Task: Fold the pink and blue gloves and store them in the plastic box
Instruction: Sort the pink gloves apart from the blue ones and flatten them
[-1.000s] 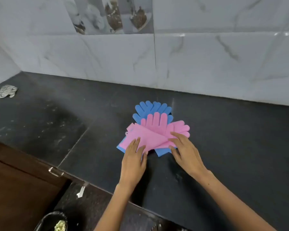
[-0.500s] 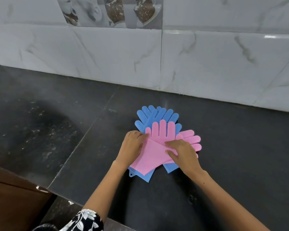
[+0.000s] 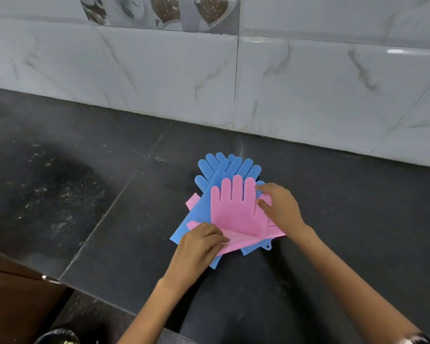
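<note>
Black stone counter (image 3: 333, 207) against a grey marble-tile wall (image 3: 308, 95). Gloves stacked mid-counter: blue gloves (image 3: 224, 170) underneath, fingers toward the wall, pink gloves (image 3: 233, 209) on top. Right hand (image 3: 281, 207) grips the right edge of the upper pink glove, fingers curled over it. Left hand (image 3: 199, 244) pinches the pink cuff at the near edge. Plastic box not in view.

Evenly lit, moderately bright, diffuse from above. Specular glare on the wall tiles (image 3: 397, 51) at upper right; faint sheen on the dark countertop (image 3: 241, 147). Soft shadows beneath the forearms. Wide-angle bending of straight lines toward the edges. Slight softness throughout; lower corners dim.
</note>
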`<state>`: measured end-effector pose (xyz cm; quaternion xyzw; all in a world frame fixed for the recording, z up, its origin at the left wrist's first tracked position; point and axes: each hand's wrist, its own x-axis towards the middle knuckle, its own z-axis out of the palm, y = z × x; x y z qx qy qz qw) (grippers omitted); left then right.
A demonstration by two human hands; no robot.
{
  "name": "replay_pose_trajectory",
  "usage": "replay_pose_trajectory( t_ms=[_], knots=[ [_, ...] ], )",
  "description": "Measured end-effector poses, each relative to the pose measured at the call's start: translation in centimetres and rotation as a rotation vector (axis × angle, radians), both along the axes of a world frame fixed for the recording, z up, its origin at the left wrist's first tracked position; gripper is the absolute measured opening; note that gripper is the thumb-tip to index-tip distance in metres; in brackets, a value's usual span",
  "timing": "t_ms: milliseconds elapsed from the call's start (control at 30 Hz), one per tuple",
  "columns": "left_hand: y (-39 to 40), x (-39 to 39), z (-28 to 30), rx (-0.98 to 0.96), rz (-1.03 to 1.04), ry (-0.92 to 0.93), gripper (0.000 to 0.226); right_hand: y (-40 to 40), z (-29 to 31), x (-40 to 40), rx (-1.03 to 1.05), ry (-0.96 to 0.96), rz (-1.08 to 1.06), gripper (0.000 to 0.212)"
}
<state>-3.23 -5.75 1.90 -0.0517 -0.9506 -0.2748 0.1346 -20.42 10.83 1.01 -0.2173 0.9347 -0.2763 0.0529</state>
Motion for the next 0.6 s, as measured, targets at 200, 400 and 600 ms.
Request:
replay_pose_trajectory(
  t_ms=[200,400,600],
  knots=[
    [0.3,0.4,0.4,0.051,0.011,-0.016,0.011,-3.4,-1.7,-2.0,-0.051,0.009,-0.133,0.026],
    [0.7,0.6,1.2,0.08,-0.008,0.006,0.011,-2.4,-1.4,-2.4,-0.401,-0.043,-0.245,0.01],
    [5.5,0.0,2.9,0.051,-0.157,0.035,0.009,5.8,-0.7,-2.3,-0.536,0.024,-0.345,0.008]
  ],
)
